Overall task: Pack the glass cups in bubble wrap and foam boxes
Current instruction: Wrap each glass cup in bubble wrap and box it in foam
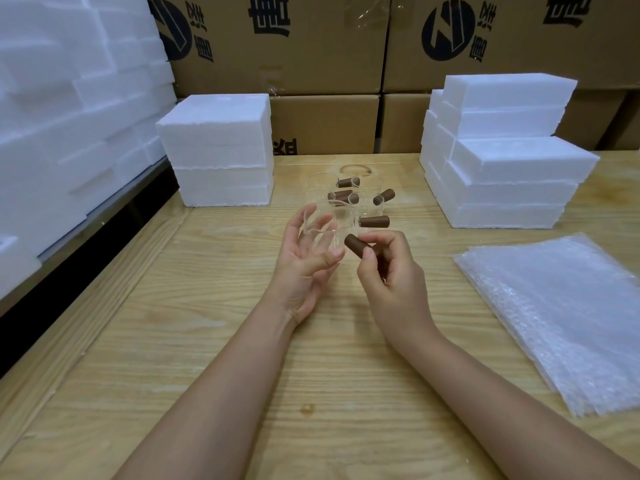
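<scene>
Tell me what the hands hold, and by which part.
One glass cup: the right hand pinches its brown handle; the left hand holds its clear body.

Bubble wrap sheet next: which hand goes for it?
Right, probably. The bubble wrap stack lies nearest the right hand, which only pinches the brown handle; the left hand cradles the glass cup and could carry it alone.

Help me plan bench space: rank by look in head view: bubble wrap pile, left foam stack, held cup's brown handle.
1. bubble wrap pile (nearer, so flattered)
2. left foam stack
3. brown handle
</scene>
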Motion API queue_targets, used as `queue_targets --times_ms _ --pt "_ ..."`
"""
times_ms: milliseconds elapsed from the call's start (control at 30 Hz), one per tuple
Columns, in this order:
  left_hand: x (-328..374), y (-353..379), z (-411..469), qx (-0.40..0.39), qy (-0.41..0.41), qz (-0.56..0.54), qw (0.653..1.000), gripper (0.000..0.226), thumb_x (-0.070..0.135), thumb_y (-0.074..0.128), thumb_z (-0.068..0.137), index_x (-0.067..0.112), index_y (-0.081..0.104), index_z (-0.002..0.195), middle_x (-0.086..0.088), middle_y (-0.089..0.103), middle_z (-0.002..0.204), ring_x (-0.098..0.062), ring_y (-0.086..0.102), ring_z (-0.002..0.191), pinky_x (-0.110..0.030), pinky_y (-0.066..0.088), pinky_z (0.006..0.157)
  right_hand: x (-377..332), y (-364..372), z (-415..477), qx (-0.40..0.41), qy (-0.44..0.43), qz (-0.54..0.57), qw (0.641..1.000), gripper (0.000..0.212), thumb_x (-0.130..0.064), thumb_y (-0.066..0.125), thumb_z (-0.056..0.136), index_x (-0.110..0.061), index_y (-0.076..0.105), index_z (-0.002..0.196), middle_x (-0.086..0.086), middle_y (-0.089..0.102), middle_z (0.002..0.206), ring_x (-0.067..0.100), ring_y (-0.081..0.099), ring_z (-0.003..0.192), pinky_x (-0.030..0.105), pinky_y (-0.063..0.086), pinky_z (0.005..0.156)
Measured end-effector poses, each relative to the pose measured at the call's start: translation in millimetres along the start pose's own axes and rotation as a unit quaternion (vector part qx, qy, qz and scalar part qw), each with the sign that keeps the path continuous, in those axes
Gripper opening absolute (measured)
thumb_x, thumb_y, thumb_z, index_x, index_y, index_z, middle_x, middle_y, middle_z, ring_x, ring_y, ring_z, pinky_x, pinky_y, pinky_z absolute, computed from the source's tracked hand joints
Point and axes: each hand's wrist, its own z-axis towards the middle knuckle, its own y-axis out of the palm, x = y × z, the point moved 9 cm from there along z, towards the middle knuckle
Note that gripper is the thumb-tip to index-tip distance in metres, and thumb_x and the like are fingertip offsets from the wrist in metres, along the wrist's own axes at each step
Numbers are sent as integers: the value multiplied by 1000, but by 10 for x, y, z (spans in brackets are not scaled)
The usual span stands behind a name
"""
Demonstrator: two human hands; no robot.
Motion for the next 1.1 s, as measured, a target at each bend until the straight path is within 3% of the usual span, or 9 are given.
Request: queue_targets --times_ms 100,200,367,467,600,767,833,933,1100 --pt "37 -16 -10 25 35 40 998 79 -15 72 60 30 49 121 -1 55 124 -17 57 117 -31 53 88 -66 -23 26 -4 -43 -112 993 18 -16 54 92 -14 56 110 -9 64 94 -2 58 80 13 43 70" --pt "86 5 -26 41 69 101 992 77 -10 74 60 28 47 121 -3 54 124 -16 59 114 -31 52 91 -108 -40 64 -10 -65 -206 976 21 -14 54 95 -5 58 114 3 68 106 16 64 98 32 50 81" --pt "136 73 -65 43 108 152 982 72 -5 75 62 30 48 118 -2 51 127 -15 55 116 -25 52 89 40 -98 110 -16 5 -162 987 19 -21 48 98 -6 60 97 -18 60 69 0 55 63 20 41 61" --pt "142 121 -83 37 118 186 975 71 -1 77 62 32 47 117 0 50 128 -15 54 120 -26 51 92 120 -150 132 9 50 -131 990 35 -24 40 101 -5 63 82 -7 61 62 8 54 59 29 40 57" --pt "122 160 -90 32 119 207 971 75 -10 78 65 32 45 117 -6 44 135 -17 51 125 -24 50 93 308 -225 175 33 134 -106 985 48 -23 35 101 -20 51 55 -12 46 43 -1 45 44 15 31 45" --pt "100 172 -93 26 109 253 961 75 -10 79 67 33 45 118 -3 45 132 -14 52 123 -26 50 95 594 -201 132 16 258 -47 965 46 -26 37 95 -14 48 52 -10 36 33 4 30 31 26 26 44" --pt "108 122 -93 46 103 273 955 72 -7 80 69 35 46 117 -2 51 127 -7 60 109 -23 53 88 477 -234 139 41 207 -57 976 47 -30 38 98 -15 53 56 -13 46 37 2 41 37 21 34 43" --pt "35 70 -102 74 73 285 953 60 6 80 74 33 49 118 -3 60 119 -8 68 91 -23 56 75 187 -286 136 89 90 -32 991 24 -30 51 97 -21 57 75 -9 66 63 3 59 57 18 41 51" --pt "-233 156 -74 26 -41 226 973 33 15 62 92 2 56 121 -13 67 100 -13 69 71 -25 56 62 -150 -223 91 71 -52 -35 996 22 -12 68 86 -28 53 87 -11 58 68 -3 52 60 8 40 58"
